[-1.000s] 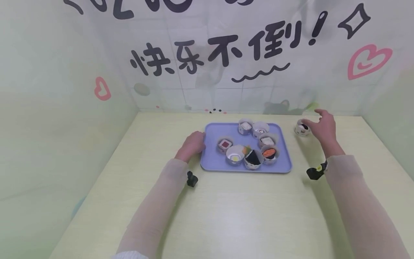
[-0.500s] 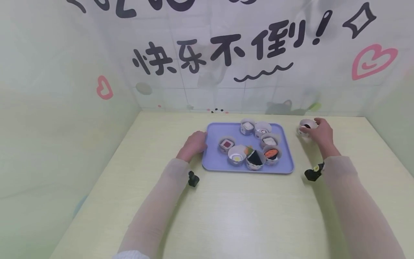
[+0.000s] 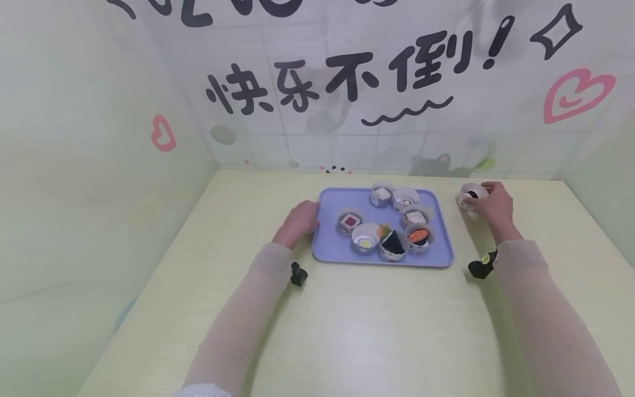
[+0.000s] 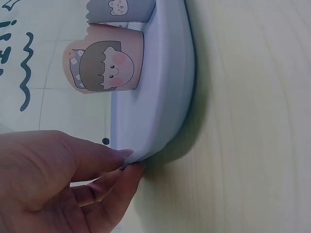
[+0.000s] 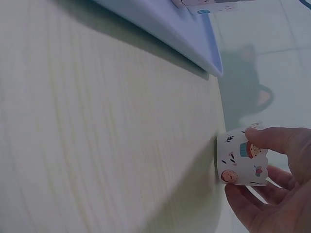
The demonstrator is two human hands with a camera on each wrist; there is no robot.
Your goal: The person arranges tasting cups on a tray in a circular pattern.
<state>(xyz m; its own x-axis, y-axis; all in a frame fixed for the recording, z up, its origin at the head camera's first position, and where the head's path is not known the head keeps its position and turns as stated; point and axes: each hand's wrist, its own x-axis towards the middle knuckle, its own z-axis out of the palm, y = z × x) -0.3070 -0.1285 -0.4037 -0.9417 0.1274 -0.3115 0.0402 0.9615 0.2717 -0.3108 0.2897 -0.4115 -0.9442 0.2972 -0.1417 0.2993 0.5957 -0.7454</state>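
A blue-lavender tray (image 3: 329, 251) lies on the table, bearing several paper baking cups with sushi-like pieces in them. At its left side my left hand (image 3: 300, 219) pinches the rim between thumb and fingers, as the left wrist view shows close up. Right of the tray, my right hand (image 3: 496, 205) grips a white paper cup (image 5: 239, 158) printed with cupcakes and cookies. Its thumb is on one side and its fingers on the other. Inside this cup (image 3: 466, 199) sits something dark. The cup stands upright, its base right at the tabletop.
On the tray are a cup with an orange-topped piece (image 3: 418, 237), one with a black triangular piece (image 3: 393, 243) and one with a red-centred piece (image 3: 350, 221). Behind the pale wooden table (image 3: 377, 331) hangs a printed curtain (image 3: 297, 143).
My right hand, earlier raised and spread beside the cup, has come down and taken hold of it. My left hand keeps its place at the tray's rim.
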